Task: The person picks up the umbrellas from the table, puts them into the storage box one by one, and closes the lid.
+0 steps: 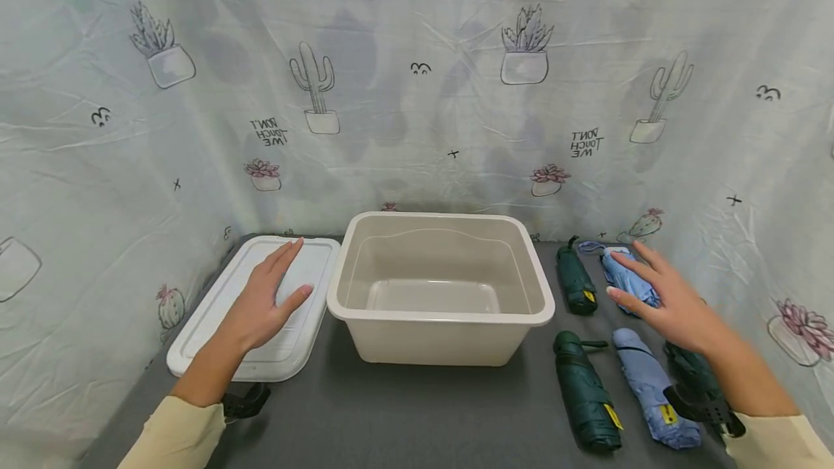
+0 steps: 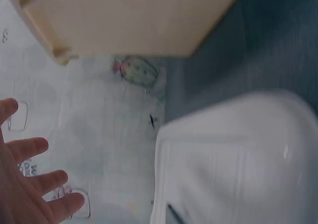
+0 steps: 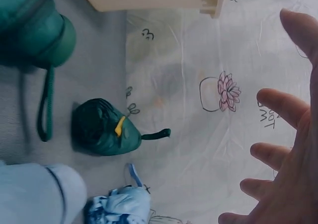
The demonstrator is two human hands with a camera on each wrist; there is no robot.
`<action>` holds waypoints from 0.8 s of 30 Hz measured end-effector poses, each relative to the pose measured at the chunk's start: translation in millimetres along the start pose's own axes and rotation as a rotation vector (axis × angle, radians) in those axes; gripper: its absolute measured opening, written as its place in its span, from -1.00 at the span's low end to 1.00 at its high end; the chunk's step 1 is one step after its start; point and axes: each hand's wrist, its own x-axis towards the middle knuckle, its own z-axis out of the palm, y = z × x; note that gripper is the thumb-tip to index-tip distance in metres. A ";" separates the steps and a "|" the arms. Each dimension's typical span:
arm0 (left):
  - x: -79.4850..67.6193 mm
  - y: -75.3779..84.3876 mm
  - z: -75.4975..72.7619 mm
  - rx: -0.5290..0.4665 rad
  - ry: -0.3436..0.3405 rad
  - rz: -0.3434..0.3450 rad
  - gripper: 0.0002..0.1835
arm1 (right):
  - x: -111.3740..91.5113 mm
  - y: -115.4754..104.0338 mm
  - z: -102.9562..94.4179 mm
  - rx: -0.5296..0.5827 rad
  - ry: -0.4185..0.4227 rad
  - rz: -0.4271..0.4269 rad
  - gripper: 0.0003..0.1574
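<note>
My left hand [image 1: 266, 304] hovers over the white lid [image 1: 215, 339] at the left, fingers spread and holding nothing. In the left wrist view its fingers [image 2: 52, 184] point out straight, apart from the lid. My right hand [image 1: 677, 302] is held above the folded umbrellas at the right, also empty with spread fingers. Nearest to it is a light blue umbrella [image 1: 628, 277], partly covered by the hand. Beside that lies a dark green umbrella [image 1: 575, 281]. In front are another green umbrella [image 1: 586, 393], a periwinkle blue umbrella [image 1: 654, 389] and a dark green one [image 1: 693, 371] half hidden under the right wrist.
A beige plastic bin [image 1: 439, 339], open at the top, stands in the middle of the grey table [image 1: 417, 418], with the lid close against its left side. A pale curtain [image 1: 417, 107] printed with cacti hangs behind and along both sides.
</note>
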 end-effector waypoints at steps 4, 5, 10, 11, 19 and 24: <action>1.2 13.4 5.6 -0.104 0.037 0.002 -0.24 | -15.5 1.6 3.5 0.024 0.008 0.021 -0.20; 1.7 16.3 7.0 -0.133 0.044 -0.005 -0.26 | -19.1 2.0 4.0 0.025 0.007 0.026 -0.20; 3.8 28.7 12.7 -0.306 0.058 -0.051 -0.37 | -34.5 2.5 5.8 0.020 0.002 0.082 -0.21; 4.5 30.7 13.3 -0.348 0.052 -0.060 -0.39 | -37.1 3.0 6.2 0.022 0.003 0.094 -0.21; 11.4 48.1 12.3 -0.590 -0.038 -0.226 -0.37 | -58.2 14.8 9.2 -0.008 0.017 0.131 -0.25; 15.2 56.5 10.0 -0.674 -0.099 -0.331 -0.32 | -71.4 22.9 10.1 -0.037 0.038 0.179 -0.27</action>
